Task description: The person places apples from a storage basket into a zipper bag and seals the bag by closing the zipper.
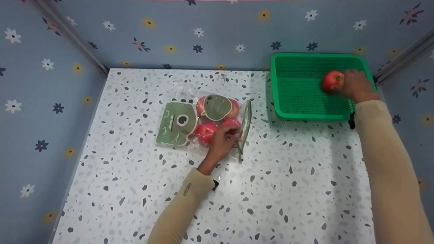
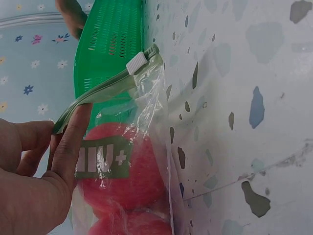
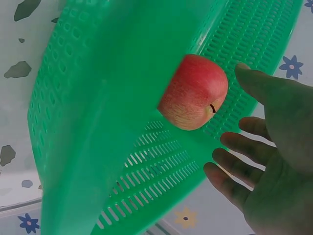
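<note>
My left hand pinches the green zip edge of a clear zip bag, whose white slider shows in the left wrist view. Several red apples lie inside the bag, which has a green one-eyed monster print at its left end. Over the right side of a green plastic basket is my right hand. One red apple with a short dark stem is in this basket. In the right wrist view, the right hand's fingers are spread and stand apart from the apple.
The bag lies mid-table on the white speckled tabletop, left of the basket. Blue flowered panels stand behind and on both sides. The basket sits in the back right corner, close to the panels.
</note>
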A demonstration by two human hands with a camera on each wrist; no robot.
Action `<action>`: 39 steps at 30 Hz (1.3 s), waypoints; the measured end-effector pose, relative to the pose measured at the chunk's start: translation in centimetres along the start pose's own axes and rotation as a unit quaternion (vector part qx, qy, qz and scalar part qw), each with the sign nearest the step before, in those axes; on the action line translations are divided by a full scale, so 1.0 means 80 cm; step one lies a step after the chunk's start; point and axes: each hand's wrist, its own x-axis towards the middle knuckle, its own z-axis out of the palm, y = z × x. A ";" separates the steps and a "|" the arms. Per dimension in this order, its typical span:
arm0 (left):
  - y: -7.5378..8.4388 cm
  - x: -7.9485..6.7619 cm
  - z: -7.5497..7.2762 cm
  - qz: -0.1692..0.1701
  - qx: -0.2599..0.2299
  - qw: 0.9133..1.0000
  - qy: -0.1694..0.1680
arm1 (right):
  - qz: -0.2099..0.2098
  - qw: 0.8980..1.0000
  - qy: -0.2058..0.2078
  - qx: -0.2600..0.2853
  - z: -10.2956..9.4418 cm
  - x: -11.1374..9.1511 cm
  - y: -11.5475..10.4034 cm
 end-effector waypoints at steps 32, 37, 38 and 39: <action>-0.002 -0.001 0.002 -0.002 -0.013 1.000 -0.007 | -0.011 0.998 -0.062 0.016 0.016 0.015 0.007; -0.004 -0.002 -0.001 0.006 -0.005 1.000 -0.009 | -0.023 0.998 -0.060 0.021 0.020 0.018 0.007; -0.004 -0.002 -0.001 0.008 -0.003 1.000 -0.009 | -0.027 0.998 -0.056 0.018 0.020 0.019 0.007; -0.004 -0.002 -0.002 0.011 0.000 1.000 -0.009 | -0.030 0.998 -0.053 0.015 0.021 0.020 0.007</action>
